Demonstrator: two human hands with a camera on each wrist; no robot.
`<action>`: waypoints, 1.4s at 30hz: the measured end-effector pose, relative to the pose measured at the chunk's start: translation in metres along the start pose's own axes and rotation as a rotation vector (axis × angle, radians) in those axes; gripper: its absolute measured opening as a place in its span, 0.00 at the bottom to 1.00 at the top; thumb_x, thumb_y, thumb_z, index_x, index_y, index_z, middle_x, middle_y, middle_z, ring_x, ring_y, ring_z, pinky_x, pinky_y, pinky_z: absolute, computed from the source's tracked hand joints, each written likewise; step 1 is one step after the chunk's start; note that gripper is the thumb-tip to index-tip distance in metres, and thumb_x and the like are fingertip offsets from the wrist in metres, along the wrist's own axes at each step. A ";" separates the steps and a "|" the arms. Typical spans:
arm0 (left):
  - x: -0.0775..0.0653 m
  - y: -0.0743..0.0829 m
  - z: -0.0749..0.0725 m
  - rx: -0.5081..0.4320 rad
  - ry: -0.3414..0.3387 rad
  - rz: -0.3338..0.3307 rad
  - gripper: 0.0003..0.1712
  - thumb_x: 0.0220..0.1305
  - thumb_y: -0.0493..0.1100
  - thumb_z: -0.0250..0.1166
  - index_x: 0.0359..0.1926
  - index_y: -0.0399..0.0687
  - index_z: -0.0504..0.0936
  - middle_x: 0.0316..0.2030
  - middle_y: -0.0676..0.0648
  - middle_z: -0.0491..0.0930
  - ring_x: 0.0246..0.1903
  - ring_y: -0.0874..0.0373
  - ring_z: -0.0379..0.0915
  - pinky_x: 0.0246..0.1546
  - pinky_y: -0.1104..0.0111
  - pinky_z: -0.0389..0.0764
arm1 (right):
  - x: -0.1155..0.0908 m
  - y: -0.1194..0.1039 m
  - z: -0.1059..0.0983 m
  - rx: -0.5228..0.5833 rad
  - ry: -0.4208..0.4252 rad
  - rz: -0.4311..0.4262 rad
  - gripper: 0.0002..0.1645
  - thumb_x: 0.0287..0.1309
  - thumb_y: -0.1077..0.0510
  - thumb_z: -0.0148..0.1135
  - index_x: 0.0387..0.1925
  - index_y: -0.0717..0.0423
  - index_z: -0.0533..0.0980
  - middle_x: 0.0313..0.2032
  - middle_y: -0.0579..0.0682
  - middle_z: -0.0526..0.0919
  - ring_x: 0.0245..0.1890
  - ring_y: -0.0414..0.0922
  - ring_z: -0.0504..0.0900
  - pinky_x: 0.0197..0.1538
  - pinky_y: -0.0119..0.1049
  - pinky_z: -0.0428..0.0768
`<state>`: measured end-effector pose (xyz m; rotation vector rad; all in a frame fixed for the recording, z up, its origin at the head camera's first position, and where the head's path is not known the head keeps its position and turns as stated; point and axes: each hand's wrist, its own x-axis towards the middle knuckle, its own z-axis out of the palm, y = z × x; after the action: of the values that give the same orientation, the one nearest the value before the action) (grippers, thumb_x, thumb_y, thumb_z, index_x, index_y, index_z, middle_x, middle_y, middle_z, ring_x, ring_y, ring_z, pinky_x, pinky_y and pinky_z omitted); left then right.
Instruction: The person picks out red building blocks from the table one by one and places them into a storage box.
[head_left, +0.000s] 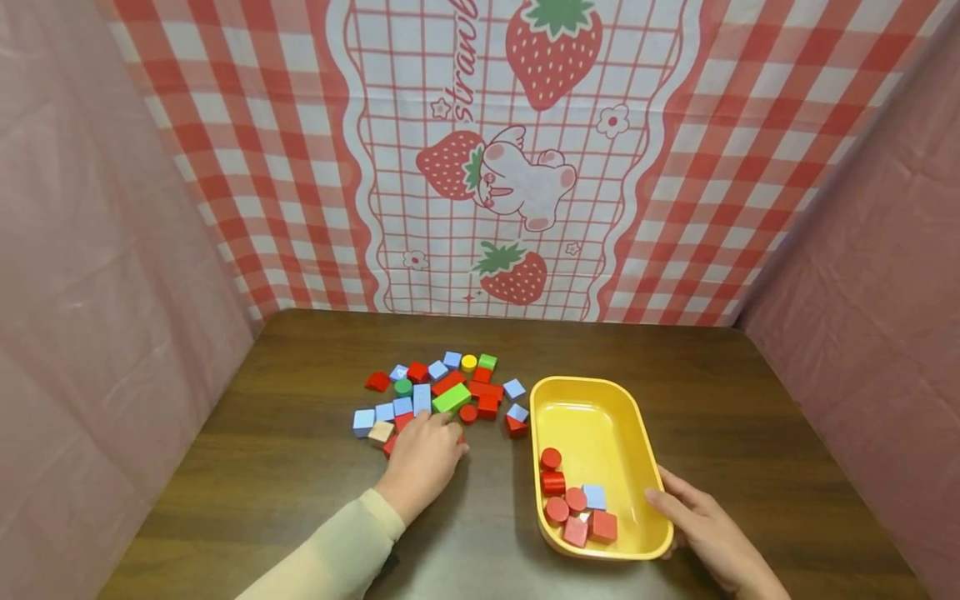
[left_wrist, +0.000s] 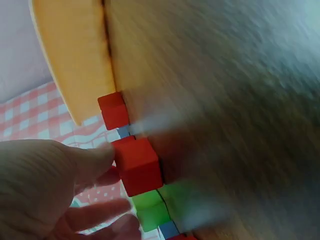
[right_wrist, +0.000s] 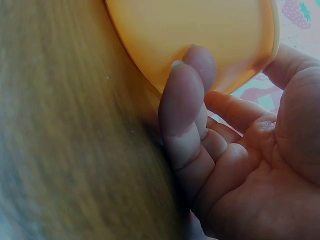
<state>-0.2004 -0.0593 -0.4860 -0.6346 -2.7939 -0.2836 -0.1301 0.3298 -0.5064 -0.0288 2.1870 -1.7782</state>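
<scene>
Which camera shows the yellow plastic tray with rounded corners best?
The head view: it shows the yellow plastic tray with rounded corners from above, nearly whole, with mostly red blocks inside. The left wrist view catches only part of its outer side; the right wrist view, part of its outside, partly covered by the right hand.

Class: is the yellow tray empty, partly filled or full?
Partly filled: the yellow tray holds blocks toward its near end; its far end is bare.

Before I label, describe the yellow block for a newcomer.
On the brown table, find the blocks left of the yellow tray. At their far edge, the round yellow block sits between a blue block and a green block; the only yellow one.
</scene>
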 end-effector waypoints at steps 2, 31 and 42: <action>-0.001 0.000 -0.001 -0.131 -0.054 -0.046 0.09 0.55 0.49 0.75 0.27 0.52 0.85 0.27 0.53 0.83 0.28 0.55 0.73 0.29 0.63 0.78 | 0.000 0.000 0.000 0.002 -0.006 -0.007 0.34 0.75 0.55 0.49 0.75 0.63 0.53 0.32 0.65 0.81 0.22 0.49 0.78 0.24 0.40 0.83; 0.052 0.117 0.000 -0.261 -0.027 0.218 0.17 0.56 0.54 0.74 0.45 0.60 0.80 0.36 0.62 0.80 0.34 0.66 0.63 0.38 0.75 0.71 | 0.003 0.002 0.000 -0.021 0.027 0.007 0.35 0.74 0.54 0.50 0.74 0.63 0.53 0.33 0.65 0.82 0.22 0.51 0.79 0.24 0.42 0.83; 0.058 0.131 0.026 -0.075 -0.189 0.230 0.12 0.52 0.61 0.74 0.36 0.68 0.84 0.23 0.65 0.77 0.27 0.62 0.59 0.32 0.70 0.63 | 0.001 0.002 0.000 -0.006 0.021 0.004 0.35 0.74 0.55 0.50 0.74 0.64 0.53 0.32 0.65 0.81 0.21 0.49 0.78 0.24 0.43 0.83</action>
<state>-0.1979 0.0859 -0.4769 -1.0411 -2.8604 -0.2968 -0.1303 0.3299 -0.5088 -0.0076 2.2050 -1.7780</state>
